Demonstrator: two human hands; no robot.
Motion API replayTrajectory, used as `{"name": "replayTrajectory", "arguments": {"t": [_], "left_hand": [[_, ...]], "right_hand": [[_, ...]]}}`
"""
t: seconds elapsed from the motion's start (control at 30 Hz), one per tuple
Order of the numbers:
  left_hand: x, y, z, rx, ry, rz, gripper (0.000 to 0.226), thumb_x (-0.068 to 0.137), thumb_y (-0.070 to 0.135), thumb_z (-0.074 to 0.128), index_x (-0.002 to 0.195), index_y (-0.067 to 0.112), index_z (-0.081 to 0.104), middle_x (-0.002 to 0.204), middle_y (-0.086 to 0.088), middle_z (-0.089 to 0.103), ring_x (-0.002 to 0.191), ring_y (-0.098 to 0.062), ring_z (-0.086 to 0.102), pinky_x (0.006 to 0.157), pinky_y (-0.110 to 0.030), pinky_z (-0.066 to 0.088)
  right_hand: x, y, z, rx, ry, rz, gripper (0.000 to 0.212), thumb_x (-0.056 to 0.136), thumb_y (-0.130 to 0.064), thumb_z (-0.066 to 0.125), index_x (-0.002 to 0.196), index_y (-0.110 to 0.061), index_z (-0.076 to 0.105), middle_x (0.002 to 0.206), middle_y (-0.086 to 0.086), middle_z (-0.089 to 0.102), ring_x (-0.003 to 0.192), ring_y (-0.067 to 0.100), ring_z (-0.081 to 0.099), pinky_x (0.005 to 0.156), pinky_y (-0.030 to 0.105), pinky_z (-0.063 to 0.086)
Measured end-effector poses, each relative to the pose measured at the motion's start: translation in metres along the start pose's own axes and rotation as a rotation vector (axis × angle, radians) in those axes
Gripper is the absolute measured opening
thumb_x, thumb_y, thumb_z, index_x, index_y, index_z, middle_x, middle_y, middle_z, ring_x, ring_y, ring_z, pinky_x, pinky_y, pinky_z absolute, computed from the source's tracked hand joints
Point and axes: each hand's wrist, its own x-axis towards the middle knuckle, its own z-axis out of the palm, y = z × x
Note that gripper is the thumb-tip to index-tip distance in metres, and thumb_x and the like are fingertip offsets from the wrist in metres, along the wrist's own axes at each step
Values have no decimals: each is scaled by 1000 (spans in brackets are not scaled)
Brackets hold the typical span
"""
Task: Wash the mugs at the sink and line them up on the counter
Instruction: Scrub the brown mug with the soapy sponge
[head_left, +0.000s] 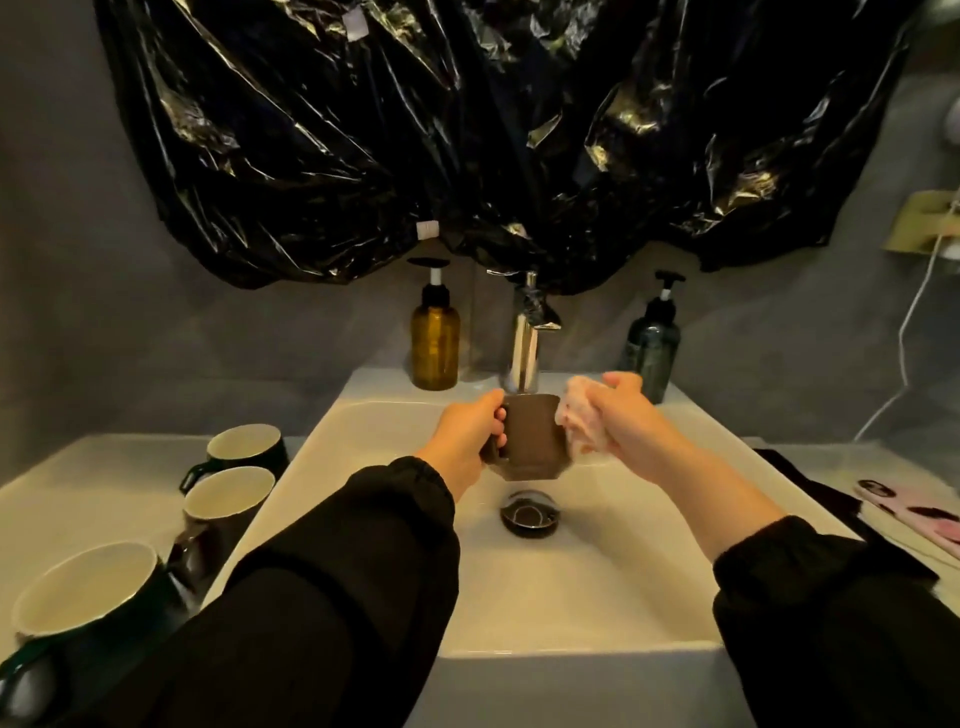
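while i watched through the head camera, the left hand (470, 436) gripped the brown mug (532, 436) by its handle, holding it upright under the faucet (524, 353) and above the sink (649, 571) basin. the right hand (623, 423) clenched a pale cloth (579, 415) pressed to the mug's right side. three dark mugs (228, 499) stood in a row on the counter (78, 483) left of the sink, openings up.

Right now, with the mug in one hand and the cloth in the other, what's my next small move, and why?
Probably push the cloth into the brown mug and wipe. Your left hand grips its handle, holding it upright over the sink below the faucet; your right hand holds the cloth beside its rim.
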Motion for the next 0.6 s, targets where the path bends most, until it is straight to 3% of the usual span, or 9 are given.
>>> {"name": "replayTrajectory", "arguments": {"t": [0.03,0.07,0.17,0.23,0.33,0.47,0.6], "left_hand": [[0,-1,2,10,-21,-17,35,97,30,49,65,14,52,57,-1,44,54,-13,41,54,-24,37],[0,-1,4,4,-45,-29,36,97,31,49,65,14,51,56,0,43,53,-13,40,53,-23,36],[-3,0,9,-68,-108,-59,35,98,28,46,67,13,50,55,2,41,48,-10,37,49,-19,33],[-6,3,10,-152,-127,-80,29,99,21,41,73,13,49,56,3,42,45,-7,37,47,-18,32],[-8,6,8,-209,-114,-57,24,100,17,38,81,11,52,61,2,45,46,-6,39,49,-18,34],[-12,8,5,-244,-115,-56,27,101,19,39,79,9,51,60,2,44,49,-6,39,52,-19,33],[-15,7,9,-173,-143,-24,28,101,20,39,80,10,53,61,0,43,52,-8,38,54,-21,35]], "right_hand": [[0,1,2,-189,94,-133,26,96,-7,46,121,-14,38,101,8,47,80,17,49,57,19,39],[0,3,4,-344,146,-284,34,95,-11,52,125,-12,35,106,5,48,84,15,50,57,16,39],[0,7,8,-601,216,-604,21,86,-18,67,102,-12,56,96,2,54,84,16,53,65,20,34],[1,10,10,-668,223,-661,20,82,-22,72,98,-12,64,99,0,49,87,15,51,72,18,31],[-4,13,15,-744,187,-734,24,86,-26,68,107,-12,66,105,-2,44,89,12,49,78,19,37],[-11,20,22,-906,97,-871,14,86,-15,68,99,-10,70,104,6,50,84,22,54,73,32,51],[-9,19,28,-929,237,-963,12,86,-13,68,93,-5,70,98,12,54,77,25,56,63,37,54]]}}
